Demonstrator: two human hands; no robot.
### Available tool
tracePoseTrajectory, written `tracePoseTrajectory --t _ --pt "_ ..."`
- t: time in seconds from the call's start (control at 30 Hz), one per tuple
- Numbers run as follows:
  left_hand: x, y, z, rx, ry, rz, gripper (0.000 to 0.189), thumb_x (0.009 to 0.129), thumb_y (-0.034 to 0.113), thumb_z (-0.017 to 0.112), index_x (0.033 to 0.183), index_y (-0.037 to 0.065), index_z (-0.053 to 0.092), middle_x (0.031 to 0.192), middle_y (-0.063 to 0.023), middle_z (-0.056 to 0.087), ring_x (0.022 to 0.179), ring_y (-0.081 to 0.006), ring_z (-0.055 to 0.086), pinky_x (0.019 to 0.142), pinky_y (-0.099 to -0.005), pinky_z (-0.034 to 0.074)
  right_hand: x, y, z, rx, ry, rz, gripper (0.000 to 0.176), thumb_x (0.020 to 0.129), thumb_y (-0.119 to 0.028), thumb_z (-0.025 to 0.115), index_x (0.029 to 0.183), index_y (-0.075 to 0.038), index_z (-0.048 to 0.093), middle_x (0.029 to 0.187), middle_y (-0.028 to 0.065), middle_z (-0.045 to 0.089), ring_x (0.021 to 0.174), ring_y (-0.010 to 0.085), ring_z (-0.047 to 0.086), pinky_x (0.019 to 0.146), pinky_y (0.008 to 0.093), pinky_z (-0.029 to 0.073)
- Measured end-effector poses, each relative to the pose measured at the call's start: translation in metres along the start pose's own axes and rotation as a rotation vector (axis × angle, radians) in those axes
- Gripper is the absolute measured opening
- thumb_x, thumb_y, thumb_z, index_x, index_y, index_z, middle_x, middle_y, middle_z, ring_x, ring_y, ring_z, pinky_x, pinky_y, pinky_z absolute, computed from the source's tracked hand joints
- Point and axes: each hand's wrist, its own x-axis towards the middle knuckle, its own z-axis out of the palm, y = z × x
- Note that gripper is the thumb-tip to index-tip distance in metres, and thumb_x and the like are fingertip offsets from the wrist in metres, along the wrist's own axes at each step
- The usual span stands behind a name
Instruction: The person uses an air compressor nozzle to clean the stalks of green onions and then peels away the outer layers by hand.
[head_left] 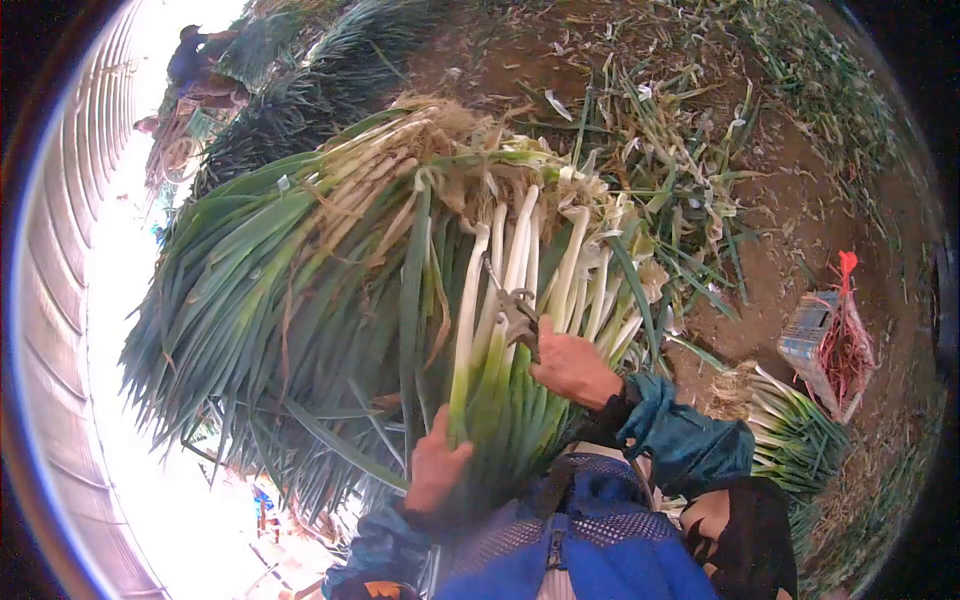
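Observation:
A large heap of green onions [270,250] lies in front of me, with white stalks, roots and long green leaves. My left hand [438,466] is closed around the lower green part of one green onion [468,335], whose white stalk points away from me. In my right hand [577,370] is a grey metal air blow gun [518,318], its thin nozzle pointing at the white stalks. Beneath it, several peeled green onions lie side by side across my lap. The far side of the tool's handle is hidden in my fingers.
At the right stands a small crate [815,330] holding red ties, beside a bundle of green onions [795,430]. Loose leaves and peelings [690,150] litter the brown soil. Another person [195,70] is at the far upper left, near the pale ribbed wall [75,250].

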Motion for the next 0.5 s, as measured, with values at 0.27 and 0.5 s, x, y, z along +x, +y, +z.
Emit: tracePoseTrajectory --t 0.27,0.5 --pt "-0.002 -0.01 0.003 -0.003 -0.02 -0.015 0.072 0.068 0.026 0.063 0.134 0.015 0.035 0.086 -0.0259 0.062 0.085 -0.0424 0.059 0.075 -0.0477 0.046 0.021 -0.016 -0.023 0.028 0.007 0.067 0.039 0.075 -0.019 0.055 0.098 0.006 0.037 0.077 0.0279 0.059 0.075 0.0439 0.059 0.067 0.0498 0.047" --pt "0.032 0.009 0.006 -0.04 -0.142 0.196 0.069 0.071 0.028 0.063 0.132 0.006 0.037 0.092 -0.0251 0.061 0.088 -0.0411 0.058 0.077 -0.0457 0.046 0.012 -0.001 -0.024 -0.008 0.074 0.059 0.052 0.075 -0.022 0.06 0.111 0.006 0.035 0.076 0.0276 0.058 0.074 0.045 0.057 0.066 0.0496 0.046"
